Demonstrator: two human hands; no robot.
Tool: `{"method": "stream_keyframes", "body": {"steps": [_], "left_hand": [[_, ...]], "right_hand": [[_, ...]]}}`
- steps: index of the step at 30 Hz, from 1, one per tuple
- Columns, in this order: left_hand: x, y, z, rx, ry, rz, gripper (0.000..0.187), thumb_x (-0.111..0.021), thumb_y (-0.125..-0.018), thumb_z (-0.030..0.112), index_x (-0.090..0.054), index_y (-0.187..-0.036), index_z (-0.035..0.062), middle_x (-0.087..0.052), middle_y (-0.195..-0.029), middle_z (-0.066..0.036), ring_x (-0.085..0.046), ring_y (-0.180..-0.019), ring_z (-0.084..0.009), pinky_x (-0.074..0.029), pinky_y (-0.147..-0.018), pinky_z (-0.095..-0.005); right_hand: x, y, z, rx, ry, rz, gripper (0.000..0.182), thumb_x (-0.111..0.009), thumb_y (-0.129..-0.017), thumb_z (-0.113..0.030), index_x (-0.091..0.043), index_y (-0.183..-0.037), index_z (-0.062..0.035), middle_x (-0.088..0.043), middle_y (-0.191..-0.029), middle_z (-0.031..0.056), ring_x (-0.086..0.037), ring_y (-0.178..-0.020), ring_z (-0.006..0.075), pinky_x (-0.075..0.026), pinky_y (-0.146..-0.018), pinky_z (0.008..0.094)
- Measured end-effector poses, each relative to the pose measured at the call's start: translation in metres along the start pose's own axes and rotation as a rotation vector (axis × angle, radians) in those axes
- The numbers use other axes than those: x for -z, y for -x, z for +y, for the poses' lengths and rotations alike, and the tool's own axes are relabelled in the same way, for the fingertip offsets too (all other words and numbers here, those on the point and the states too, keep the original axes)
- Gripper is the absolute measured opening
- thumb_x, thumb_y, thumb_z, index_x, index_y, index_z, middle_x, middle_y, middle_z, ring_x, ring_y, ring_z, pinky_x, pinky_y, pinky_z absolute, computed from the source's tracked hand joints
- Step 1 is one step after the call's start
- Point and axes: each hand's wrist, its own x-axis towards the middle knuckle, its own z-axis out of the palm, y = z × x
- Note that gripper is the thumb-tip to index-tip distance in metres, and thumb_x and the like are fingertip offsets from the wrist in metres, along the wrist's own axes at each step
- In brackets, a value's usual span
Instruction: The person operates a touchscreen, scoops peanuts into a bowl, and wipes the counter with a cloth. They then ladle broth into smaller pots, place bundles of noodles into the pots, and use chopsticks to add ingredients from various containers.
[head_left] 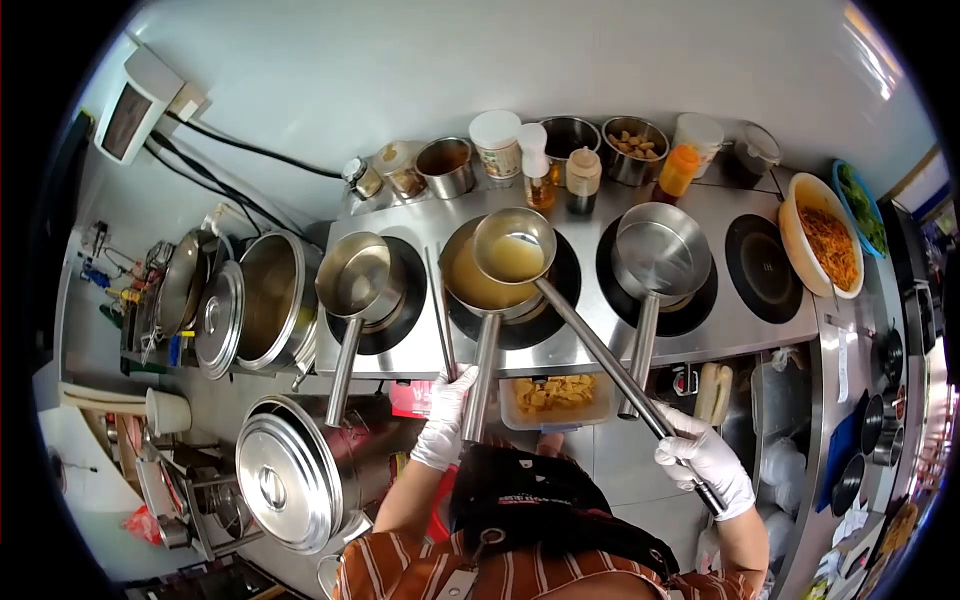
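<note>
My left hand (443,415), in a white glove, is closed around a pair of long chopsticks (440,310) that point up between the left and middle saucepans. My gloved right hand (705,462) grips the long handle of a metal ladle (608,362). The ladle's bowl holds yellowish liquid and is over the middle saucepan (483,375), which contains similar liquid. To its left, another saucepan (357,277) sits on a burner. A third saucepan (660,250), with clear liquid in it, stands on the right.
Bottles, jars and metal pots (445,168) line the stove's back edge. A bowl of orange shreds (825,240) is at the far right. Large stockpots (283,475) stand on the left. Below the stove's front edge is a plastic bin (545,415) of yellow pieces.
</note>
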Motion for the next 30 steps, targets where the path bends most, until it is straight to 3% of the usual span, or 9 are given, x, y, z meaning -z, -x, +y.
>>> {"method": "stream_keyframes", "body": {"steps": [3,7,10,13,19,21,23,25,30], "left_hand": [[-0.031,0.026,0.02,0.096,0.266,-0.193,0.031,-0.059,-0.093,0.023,-0.058,-0.114,-0.0003,-0.068,-0.103,-0.018,-0.068,-0.08,-0.0207,-0.057,-0.073,-0.0297],[-0.028,0.021,0.017,0.167,0.035,-0.377,0.036,-0.058,-0.094,0.029,-0.06,-0.114,-0.001,-0.068,-0.103,-0.015,-0.066,-0.078,-0.0182,-0.055,-0.071,-0.0275],[-0.037,0.039,0.04,0.14,-0.059,-0.089,0.036,-0.064,-0.091,0.031,-0.063,-0.107,-0.0021,-0.069,-0.091,-0.008,-0.062,-0.072,-0.012,-0.05,-0.064,-0.0244],[-0.017,0.027,0.027,-0.393,-0.23,0.255,0.022,-0.065,-0.09,0.015,-0.065,-0.101,-0.0037,-0.068,-0.087,-0.008,-0.06,-0.065,-0.012,-0.05,-0.062,-0.0244],[-0.113,0.087,0.066,-0.231,-0.034,-0.381,0.023,-0.064,-0.091,0.012,-0.065,-0.107,-0.0055,-0.068,-0.097,-0.013,-0.068,-0.088,-0.0224,-0.053,-0.075,-0.028],[-0.15,0.085,0.059,0.021,-0.184,-0.469,0.03,-0.064,-0.09,0.014,-0.062,-0.115,-0.0019,-0.067,-0.108,-0.007,-0.067,-0.094,-0.017,-0.04,-0.052,-0.0222],[-0.181,0.056,0.022,0.021,-0.247,-0.445,0.033,-0.067,-0.088,0.018,-0.062,-0.117,0.0008,-0.067,-0.111,-0.004,-0.066,-0.099,-0.0175,-0.031,-0.049,-0.0201],[-0.21,0.039,-0.007,0.037,-0.184,-0.389,0.037,-0.07,-0.087,0.024,-0.063,-0.12,0.0096,-0.067,-0.11,0.0,-0.066,-0.098,-0.0185,-0.028,-0.048,-0.0209],[-0.242,0.027,-0.057,0.138,0.07,-0.515,0.044,-0.067,-0.089,0.019,-0.052,-0.129,0.0092,-0.065,-0.104,-0.006,-0.066,-0.091,-0.0211,-0.05,-0.058,-0.0269]], "right_hand": [[0.005,0.032,0.0,0.013,-0.122,0.04,0.063,-0.06,-0.086,-0.002,-0.039,-0.144,-0.012,-0.054,-0.067,0.0013,-0.034,-0.041,0.0039,-0.026,-0.037,0.0188],[0.015,0.077,0.009,0.148,-0.287,0.056,0.067,-0.064,-0.079,0.004,-0.039,-0.141,-0.0003,-0.058,-0.069,0.0051,-0.038,-0.046,0.0036,-0.023,-0.035,0.0176],[0.014,0.103,0.014,0.238,-0.254,0.193,0.071,-0.065,-0.078,0.005,-0.038,-0.142,-0.0031,-0.056,-0.067,0.0052,-0.037,-0.042,0.0055,-0.023,-0.035,0.0191],[0.017,0.116,0.021,0.288,-0.157,0.311,0.067,-0.062,-0.081,0.001,-0.038,-0.144,-0.0076,-0.052,-0.063,0.0019,-0.036,-0.037,0.0055,-0.025,-0.035,0.0194],[0.033,0.1,0.031,0.296,0.354,0.553,0.06,-0.049,-0.088,0.0,-0.035,-0.145,-0.0082,-0.047,-0.062,-0.0017,-0.039,-0.039,0.006,-0.036,-0.038,0.0223],[0.048,0.088,0.04,0.301,0.371,0.565,0.062,-0.05,-0.088,-0.002,-0.032,-0.147,-0.0115,-0.048,-0.061,-0.0001,-0.043,-0.04,0.0072,-0.04,-0.04,0.0239],[0.056,0.078,0.051,0.29,0.612,0.677,0.066,-0.053,-0.088,-0.005,-0.029,-0.149,-0.0143,-0.048,-0.059,0.0026,-0.045,-0.04,0.009,-0.041,-0.041,0.0267],[0.07,0.061,0.066,0.464,0.992,0.774,0.072,-0.057,-0.084,-0.007,-0.027,-0.149,-0.0144,-0.056,-0.063,0.0185,-0.058,-0.053,0.031,-0.048,-0.054,0.0383],[0.089,0.036,0.103,0.56,1.363,0.947,0.077,-0.056,-0.076,-0.003,-0.028,-0.147,-0.0089,-0.06,-0.071,0.0191,-0.061,-0.059,0.0341,-0.05,-0.055,0.0428]]}}
